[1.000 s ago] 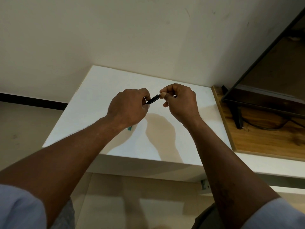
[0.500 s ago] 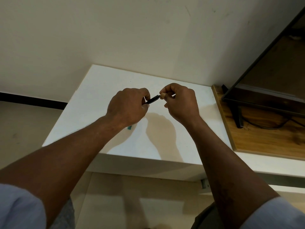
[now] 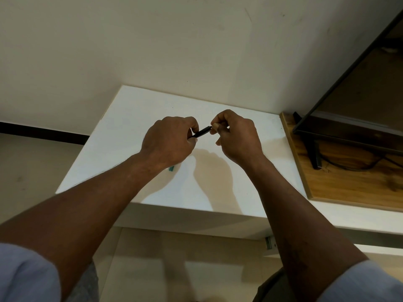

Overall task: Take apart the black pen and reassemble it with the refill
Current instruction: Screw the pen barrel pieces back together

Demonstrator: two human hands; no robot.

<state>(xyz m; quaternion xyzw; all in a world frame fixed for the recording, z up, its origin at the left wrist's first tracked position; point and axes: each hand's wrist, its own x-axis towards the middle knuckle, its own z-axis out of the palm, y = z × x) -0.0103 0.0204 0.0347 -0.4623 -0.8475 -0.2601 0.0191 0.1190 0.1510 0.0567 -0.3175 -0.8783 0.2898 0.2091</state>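
A short stretch of the black pen [image 3: 201, 132] shows between my two hands, held above the white table [image 3: 135, 118]. My left hand [image 3: 170, 140] grips its near end, with most of the barrel hidden in the fist. My right hand [image 3: 236, 136] pinches the far end between thumb and forefinger. A small teal piece [image 3: 171, 168] lies on the table just under my left wrist, mostly hidden.
The white table meets a cream wall at the back. To the right lies a wooden board [image 3: 349, 184] carrying a dark screen [image 3: 357, 118] on a stand, with a black cable [image 3: 357, 168]. The table's front edge runs below my forearms.
Both hands stay at the pen. My right hand's fingers have shifted slightly at the pen's end, and its thumb tip now shows against it.
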